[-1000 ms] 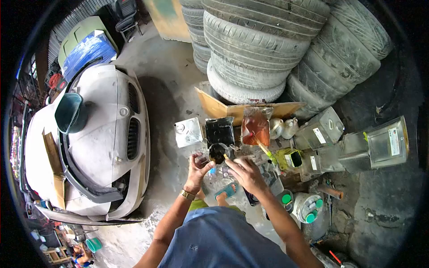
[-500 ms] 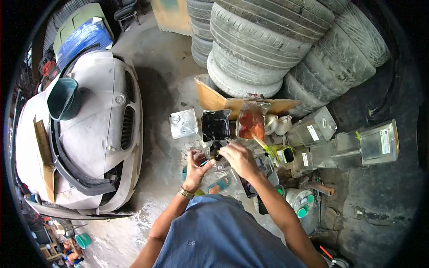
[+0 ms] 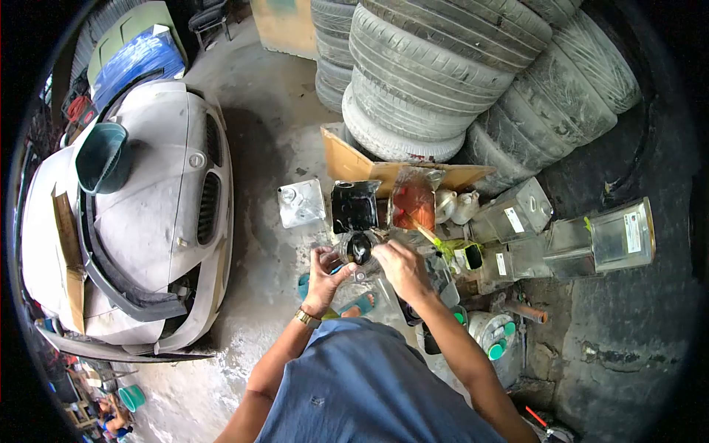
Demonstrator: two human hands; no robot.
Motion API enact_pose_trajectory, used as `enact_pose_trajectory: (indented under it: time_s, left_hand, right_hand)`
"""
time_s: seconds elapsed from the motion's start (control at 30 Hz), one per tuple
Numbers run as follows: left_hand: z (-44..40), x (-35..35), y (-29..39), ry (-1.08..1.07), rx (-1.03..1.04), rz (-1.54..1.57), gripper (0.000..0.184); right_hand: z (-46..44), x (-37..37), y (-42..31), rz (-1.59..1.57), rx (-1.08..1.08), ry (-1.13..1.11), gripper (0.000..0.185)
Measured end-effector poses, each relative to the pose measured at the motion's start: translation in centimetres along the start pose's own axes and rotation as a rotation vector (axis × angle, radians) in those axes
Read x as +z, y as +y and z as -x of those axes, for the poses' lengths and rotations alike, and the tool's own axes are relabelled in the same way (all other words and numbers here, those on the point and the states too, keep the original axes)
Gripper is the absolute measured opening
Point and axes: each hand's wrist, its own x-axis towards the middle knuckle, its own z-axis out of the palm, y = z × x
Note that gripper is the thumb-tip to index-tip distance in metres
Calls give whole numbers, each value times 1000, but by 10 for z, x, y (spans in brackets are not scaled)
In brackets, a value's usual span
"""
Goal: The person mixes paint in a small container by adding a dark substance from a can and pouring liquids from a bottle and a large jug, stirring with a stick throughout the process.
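My left hand [image 3: 326, 280], with a metal-band watch at the wrist, is curled around the left side of a clear plastic container [image 3: 342, 245] with glossy black contents [image 3: 360, 249]. My right hand [image 3: 401, 267] is at the container's right side, with fingers bent and drawn together near the rim. Whatever is between those fingers is too small to make out. Just beyond the container stands an open square tin [image 3: 355, 207] blackened inside. Right of it is a tin coated in orange-red [image 3: 413, 205], with a stick [image 3: 422, 230] leaning out.
A silvery can [image 3: 301, 204] stands left of the black tin. Metal cans [image 3: 517, 218] and a yellow-green smeared container [image 3: 465, 255] stand to the right. Stacked tires [image 3: 436, 66] rise behind a wooden board [image 3: 351, 159]. A pale car [image 3: 148, 192] fills the left, a bucket [image 3: 103, 159] on its hood.
My right hand has shifted slightly right and down, off the container's opening, so more of the black contents shows. My left hand stays in place around the container.
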Motion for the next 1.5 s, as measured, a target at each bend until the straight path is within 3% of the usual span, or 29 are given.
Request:
enact_pose_trajectory:
  time_s: [0.17,0.23,0.3,0.37,0.53,0.77,1.4,1.5]
  left_hand:
    - [0,3,0,-43,8,25,69]
    - [-2,2,3,-44,36,6,69]
    - [-1,2,3,-12,18,-24,69]
    - [-1,0,-2,-39,59,-21,67]
    - [7,-1,9,-73,26,112,63]
    - [17,5,29,-91,11,189,56]
    - [16,6,28,-59,26,218,56]
    - [17,-1,27,-35,20,186,58]
  right_hand:
    - [-3,6,-9,-202,-14,-2,6]
    - [-5,8,-2,-30,34,110,6]
    - [2,6,-5,12,30,75,8]
    - [5,4,-10,-248,91,46,9]
    - [-12,-51,-55,-284,88,197,9]
    - [-20,-84,-79,-251,8,244,9]
    - [-22,-83,-74,-275,-17,226,11]
    - [-21,-75,-63,-305,-66,129,14]
